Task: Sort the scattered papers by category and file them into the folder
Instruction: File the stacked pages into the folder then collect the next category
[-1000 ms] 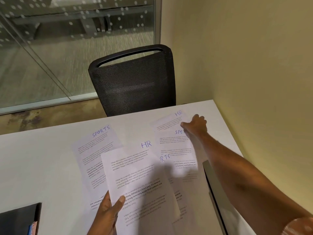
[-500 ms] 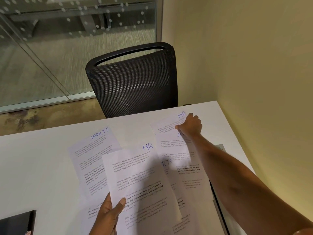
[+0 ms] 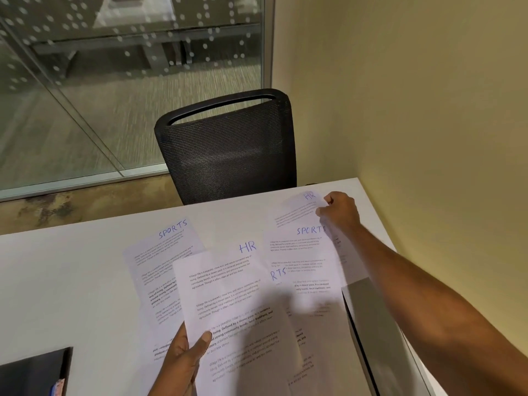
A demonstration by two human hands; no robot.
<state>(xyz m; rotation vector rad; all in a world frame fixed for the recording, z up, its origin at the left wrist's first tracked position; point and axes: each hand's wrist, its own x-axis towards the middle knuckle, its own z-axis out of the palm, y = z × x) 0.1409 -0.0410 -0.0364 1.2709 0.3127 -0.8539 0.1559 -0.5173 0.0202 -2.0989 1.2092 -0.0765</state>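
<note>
Several printed sheets lie scattered on the white table (image 3: 71,281). My left hand (image 3: 183,361) grips an HR-marked sheet (image 3: 228,304) by its lower left edge, thumb on top. My right hand (image 3: 340,210) reaches to the far right and pinches the top edge of another HR sheet (image 3: 297,208), whose corner lifts off the table. Under it lies a SPORTS sheet (image 3: 303,252). Another SPORTS sheet (image 3: 160,252) lies at the left, and a third, showing only "RTS" (image 3: 278,274), is partly covered.
A black mesh chair (image 3: 228,150) stands behind the table's far edge. A dark folder-like object (image 3: 34,372) sits at the bottom left corner. A grey flat item (image 3: 371,324) lies under my right forearm. A yellow wall is at the right, a glass partition behind.
My right hand has closed its pinch on the far HR sheet and raised its top edge, uncovering the SPORTS heading beneath. My left hand keeps holding its HR sheet.
</note>
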